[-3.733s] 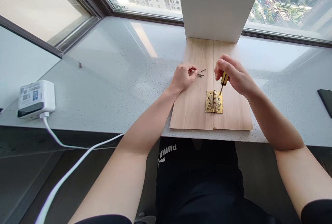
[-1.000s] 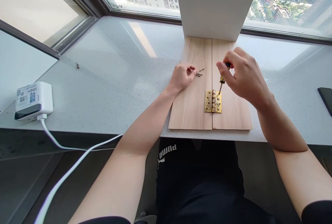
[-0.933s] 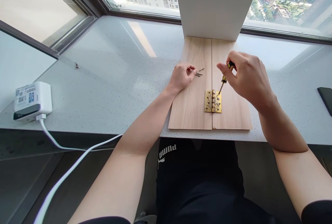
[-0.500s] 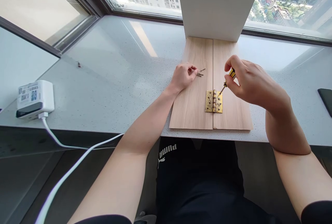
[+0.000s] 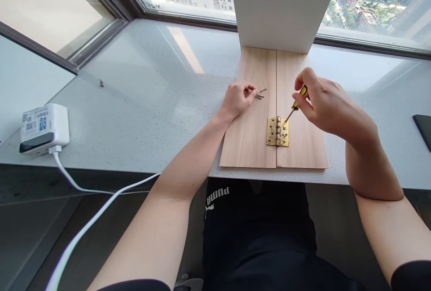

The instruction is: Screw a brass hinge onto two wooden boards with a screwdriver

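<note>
My right hand (image 5: 328, 100) is closed around the black and yellow handle of a screwdriver (image 5: 304, 92). The tool slants down to the left, its tip at the upper part of the right leaf of a brass hinge (image 5: 272, 131). That hinge lies opened flat across the seam between two light wooden boards (image 5: 249, 149). Several screw heads or holes show on its leaves. On the left board my left hand (image 5: 239, 98) rests with thumb and fingers pinched together, right beside several loose screws (image 5: 259, 97). Whether a screw is between those fingertips is hidden.
A white box (image 5: 284, 17) stands at the boards' far end, by the window. At the left of the speckled white counter (image 5: 134, 102) sits a white plugged-in device (image 5: 45, 127), its cable (image 5: 87, 228) hanging over the edge. A dark flat object (image 5: 423, 131) lies far right.
My right hand and the screwdriver handle have shifted slightly to the right, while the tip stays at the hinge. My left hand, the screws and the boards look unmoved.
</note>
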### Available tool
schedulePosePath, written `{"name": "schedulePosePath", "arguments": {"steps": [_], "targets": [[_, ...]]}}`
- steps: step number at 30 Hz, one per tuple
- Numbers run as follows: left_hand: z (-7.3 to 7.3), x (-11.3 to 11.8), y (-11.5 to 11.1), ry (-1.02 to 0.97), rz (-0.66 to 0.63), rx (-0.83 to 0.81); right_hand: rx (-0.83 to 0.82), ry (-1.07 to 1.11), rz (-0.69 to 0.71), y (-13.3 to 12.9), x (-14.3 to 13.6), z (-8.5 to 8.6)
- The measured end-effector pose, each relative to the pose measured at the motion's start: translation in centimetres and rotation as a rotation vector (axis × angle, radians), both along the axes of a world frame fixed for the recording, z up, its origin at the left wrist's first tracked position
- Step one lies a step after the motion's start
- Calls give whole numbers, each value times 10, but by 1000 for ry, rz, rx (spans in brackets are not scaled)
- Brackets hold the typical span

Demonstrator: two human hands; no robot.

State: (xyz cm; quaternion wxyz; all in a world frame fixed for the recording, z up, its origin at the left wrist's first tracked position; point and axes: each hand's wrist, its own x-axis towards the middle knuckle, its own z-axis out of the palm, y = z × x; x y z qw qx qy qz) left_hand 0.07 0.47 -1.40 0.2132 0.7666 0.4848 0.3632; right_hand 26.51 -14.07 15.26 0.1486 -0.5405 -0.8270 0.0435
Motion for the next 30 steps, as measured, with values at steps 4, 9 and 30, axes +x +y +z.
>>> {"name": "schedulePosePath", "arguments": {"steps": [4, 9, 30], "targets": [[2, 0, -2, 8, 0, 3, 13, 36, -2, -3, 2, 0], [2, 0, -3, 0, 2, -22, 29, -28, -198, -1, -9, -1], [1, -1, -2, -4, -4, -9, 98, -40, -142, 3, -5, -2]]}}
